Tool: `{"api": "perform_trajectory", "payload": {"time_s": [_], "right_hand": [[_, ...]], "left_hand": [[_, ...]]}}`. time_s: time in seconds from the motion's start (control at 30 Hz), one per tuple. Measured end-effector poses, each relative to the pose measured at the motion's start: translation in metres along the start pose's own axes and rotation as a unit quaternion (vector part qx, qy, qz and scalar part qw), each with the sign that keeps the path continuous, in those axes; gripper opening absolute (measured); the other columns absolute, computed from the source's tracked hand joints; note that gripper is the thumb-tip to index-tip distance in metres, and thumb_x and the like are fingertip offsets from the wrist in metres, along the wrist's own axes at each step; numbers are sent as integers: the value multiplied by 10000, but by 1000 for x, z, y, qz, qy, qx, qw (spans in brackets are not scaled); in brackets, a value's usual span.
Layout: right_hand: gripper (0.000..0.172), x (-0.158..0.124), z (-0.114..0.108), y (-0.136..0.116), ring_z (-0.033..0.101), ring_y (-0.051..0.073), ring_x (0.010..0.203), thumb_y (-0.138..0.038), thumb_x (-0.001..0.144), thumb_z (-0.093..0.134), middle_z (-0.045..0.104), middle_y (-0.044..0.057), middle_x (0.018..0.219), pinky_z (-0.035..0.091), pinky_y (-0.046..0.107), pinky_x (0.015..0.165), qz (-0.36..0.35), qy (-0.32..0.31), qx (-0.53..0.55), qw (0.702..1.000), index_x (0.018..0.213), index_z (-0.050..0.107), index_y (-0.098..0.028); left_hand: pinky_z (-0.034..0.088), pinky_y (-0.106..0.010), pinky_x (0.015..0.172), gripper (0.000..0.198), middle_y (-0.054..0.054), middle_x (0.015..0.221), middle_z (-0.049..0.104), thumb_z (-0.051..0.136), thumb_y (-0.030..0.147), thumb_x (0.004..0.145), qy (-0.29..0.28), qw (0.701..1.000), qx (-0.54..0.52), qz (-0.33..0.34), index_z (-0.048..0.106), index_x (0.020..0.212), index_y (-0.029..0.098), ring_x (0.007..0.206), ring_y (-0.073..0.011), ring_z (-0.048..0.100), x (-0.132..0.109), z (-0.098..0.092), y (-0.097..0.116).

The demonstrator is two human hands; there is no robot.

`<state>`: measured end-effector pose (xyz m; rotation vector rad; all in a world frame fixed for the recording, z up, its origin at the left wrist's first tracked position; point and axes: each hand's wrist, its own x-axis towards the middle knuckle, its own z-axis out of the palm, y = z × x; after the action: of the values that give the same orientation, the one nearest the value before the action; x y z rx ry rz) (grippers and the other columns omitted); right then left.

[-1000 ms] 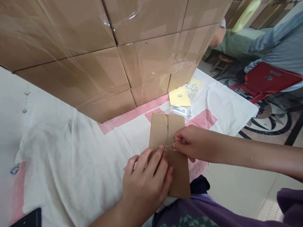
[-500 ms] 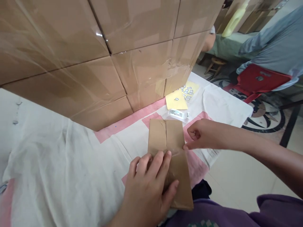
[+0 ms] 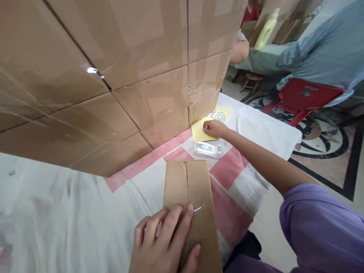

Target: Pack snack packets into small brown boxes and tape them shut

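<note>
A flat brown cardboard packet [image 3: 196,189] with a seam down its middle lies on the white and pink cloth [image 3: 85,212] in front of me. My left hand [image 3: 165,242] presses flat on its near end, fingers stretched out, beside a strip of clear tape. My right hand [image 3: 213,129] reaches far forward to a yellow sheet [image 3: 199,132] carrying several small white stickers [image 3: 217,115]; its fingers pinch at the sheet's surface. A clear tape dispenser [image 3: 207,149] lies between the packet and the yellow sheet.
A wall of stacked, taped cardboard boxes [image 3: 113,76] rises close behind the cloth. At the right stand a red plastic chair [image 3: 304,96], a person in a blue-grey top [image 3: 327,53], a small wooden stool [image 3: 251,81] and a pale bottle [image 3: 265,30]. Patterned floor [image 3: 327,151] lies beyond the cloth's edge.
My right hand left the packet's taped seam and reached forward to the yellow sticker sheet. My left hand stayed pressing the packet. The view shifted left and nearer.
</note>
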<state>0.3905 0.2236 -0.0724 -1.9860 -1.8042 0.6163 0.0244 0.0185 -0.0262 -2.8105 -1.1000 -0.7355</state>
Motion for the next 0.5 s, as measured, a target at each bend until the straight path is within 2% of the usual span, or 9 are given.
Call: {"api": "perform_trajectory", "payload": {"time_s": [0.1, 0.3, 0.37, 0.5], "right_hand": [[145, 3, 5, 7, 501, 134, 831, -201, 921, 466, 655, 91, 945, 330, 282, 727, 13, 23, 67, 997, 806, 541, -156], [176, 1, 6, 35, 485, 93, 532, -290, 1003, 462, 649, 78, 901, 336, 265, 525, 96, 7, 215, 972, 853, 393, -227], [197, -11, 2, 35, 487, 92, 520, -327, 1011, 471, 635, 66, 900, 331, 262, 506, 99, 15, 250, 963, 861, 384, -233], [275, -61, -7, 6, 447, 116, 563, -466, 982, 565, 536, 12, 780, 330, 272, 534, 42, 126, 265, 955, 877, 466, -233]], "left_hand": [[379, -411, 861, 341, -1, 1133, 754, 530, 351, 967, 3, 1000, -9, -13, 693, 1260, 288, 1002, -222, 568, -1, 1, -3], [387, -423, 872, 342, -36, 1128, 717, 579, 288, 930, -12, 1000, -13, -1, 682, 1257, 283, 977, -241, 551, -1, -1, -8], [391, -428, 881, 361, -59, 1140, 695, 591, 243, 912, -22, 1000, -4, 16, 674, 1263, 256, 994, -254, 544, 0, -3, -11], [402, -423, 874, 472, -89, 1186, 659, 637, 234, 877, -51, 994, 26, 97, 635, 1350, 225, 1001, -256, 558, -5, -14, -36]]}}
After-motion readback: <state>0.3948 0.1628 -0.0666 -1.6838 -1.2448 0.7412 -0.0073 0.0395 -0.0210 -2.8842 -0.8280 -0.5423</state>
